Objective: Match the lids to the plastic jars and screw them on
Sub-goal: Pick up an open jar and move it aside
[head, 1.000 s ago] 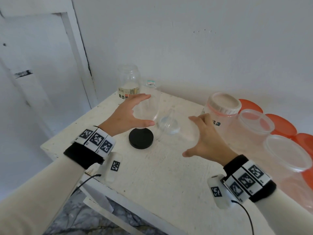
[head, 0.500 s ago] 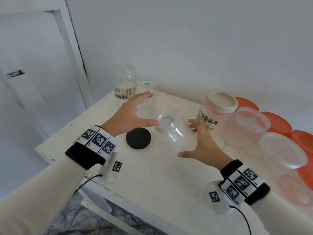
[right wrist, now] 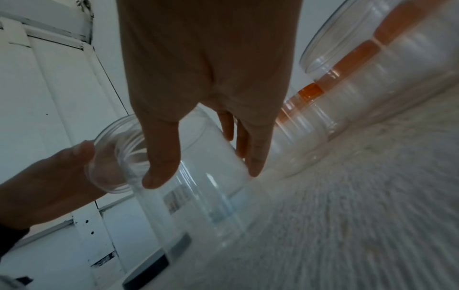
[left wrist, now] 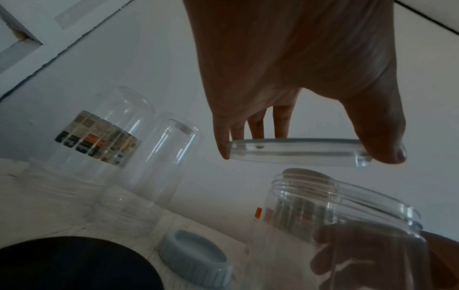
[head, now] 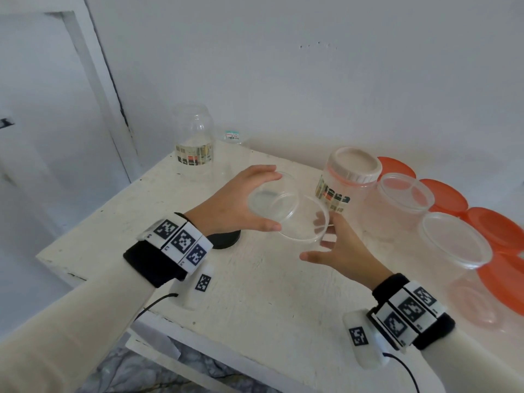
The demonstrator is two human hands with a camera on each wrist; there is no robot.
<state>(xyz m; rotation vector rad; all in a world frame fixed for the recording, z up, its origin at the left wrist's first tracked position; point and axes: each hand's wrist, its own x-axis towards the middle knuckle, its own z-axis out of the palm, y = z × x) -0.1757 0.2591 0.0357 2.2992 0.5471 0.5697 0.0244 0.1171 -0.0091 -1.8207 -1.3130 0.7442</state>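
While left hand [head: 235, 205] pinches clear lid [head: 273, 198] by rim between thumb and fingers, right hand [head: 344, 251] wraps open clear jar [head: 304, 222], tilted, raised off desk [head: 255, 293]. Lid hovers just beside jar mouth, apart. Black lid [head: 224, 239] on desk under left wrist.

White table [head: 255, 293] against white wall [head: 312, 80]

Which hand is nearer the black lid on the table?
Left. The left hand holds a clear lid just above the black lid; the right hand grips the clear jar farther right.
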